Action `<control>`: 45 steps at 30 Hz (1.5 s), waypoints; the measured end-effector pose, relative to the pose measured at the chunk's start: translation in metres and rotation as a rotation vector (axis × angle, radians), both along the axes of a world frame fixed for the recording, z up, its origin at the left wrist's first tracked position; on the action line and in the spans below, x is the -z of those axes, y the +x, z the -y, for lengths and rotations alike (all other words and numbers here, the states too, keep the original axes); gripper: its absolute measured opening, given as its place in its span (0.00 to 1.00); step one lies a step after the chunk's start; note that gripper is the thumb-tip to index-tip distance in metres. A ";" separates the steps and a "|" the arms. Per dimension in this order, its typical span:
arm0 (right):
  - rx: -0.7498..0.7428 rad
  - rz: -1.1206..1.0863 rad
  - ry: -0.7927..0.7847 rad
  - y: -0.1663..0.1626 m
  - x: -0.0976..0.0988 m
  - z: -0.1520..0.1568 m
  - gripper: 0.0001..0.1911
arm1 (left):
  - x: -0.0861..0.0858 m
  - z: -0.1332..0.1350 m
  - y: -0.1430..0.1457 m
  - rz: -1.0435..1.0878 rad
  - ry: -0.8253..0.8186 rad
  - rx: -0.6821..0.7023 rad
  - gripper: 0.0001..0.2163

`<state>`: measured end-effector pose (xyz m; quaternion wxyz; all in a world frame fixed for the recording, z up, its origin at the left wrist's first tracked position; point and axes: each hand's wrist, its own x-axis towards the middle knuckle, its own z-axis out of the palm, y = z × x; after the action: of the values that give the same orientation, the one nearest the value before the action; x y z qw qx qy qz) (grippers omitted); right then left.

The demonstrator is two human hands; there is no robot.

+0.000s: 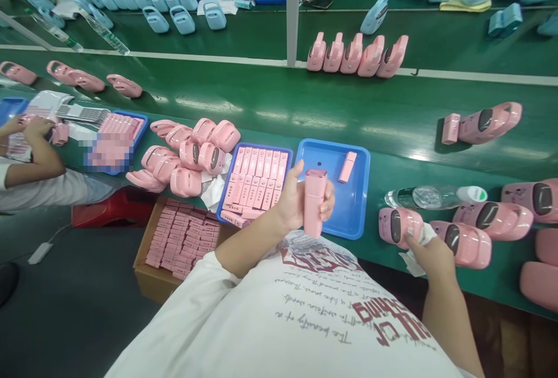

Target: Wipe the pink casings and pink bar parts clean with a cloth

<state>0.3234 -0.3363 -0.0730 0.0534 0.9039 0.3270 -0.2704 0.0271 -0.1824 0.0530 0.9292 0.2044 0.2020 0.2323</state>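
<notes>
My left hand is closed around a pink box-shaped battery-like block, held upright in front of my shirt. Behind it is a blue tray with a single slim pink block inside. At the bench's front edge, my right hand grips a rounded pink device housing with a dark oval window. A crumpled white tissue is pinched between that hand and the housing. I cannot tell whether the housing is lifted. Close beside it lies another pink housing.
A filled blue tray of pink blocks stands left, beside heaped pink housings. Below is a cardboard box of blocks. A plastic bottle lies right. Pink and blue housings line the conveyor and shelf. Co-workers' hands are at far left.
</notes>
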 end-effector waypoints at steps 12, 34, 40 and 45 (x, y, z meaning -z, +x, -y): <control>0.032 0.006 0.031 -0.007 -0.007 -0.001 0.25 | 0.005 0.006 -0.003 -0.028 0.115 -0.131 0.23; 0.046 -0.004 -0.010 -0.014 -0.018 -0.006 0.26 | 0.004 0.000 -0.005 0.093 -0.098 -0.259 0.09; 0.108 -0.035 0.026 -0.017 -0.020 -0.007 0.20 | 0.008 -0.003 -0.005 0.014 -0.165 -0.292 0.11; 0.213 -0.073 0.181 -0.031 -0.019 -0.008 0.13 | 0.009 -0.008 -0.002 -0.042 -0.211 -0.298 0.14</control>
<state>0.2926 -0.3278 -0.0541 -0.0692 0.9242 0.2541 -0.2767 0.0250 -0.1740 0.0439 0.8963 0.0786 0.2726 0.3407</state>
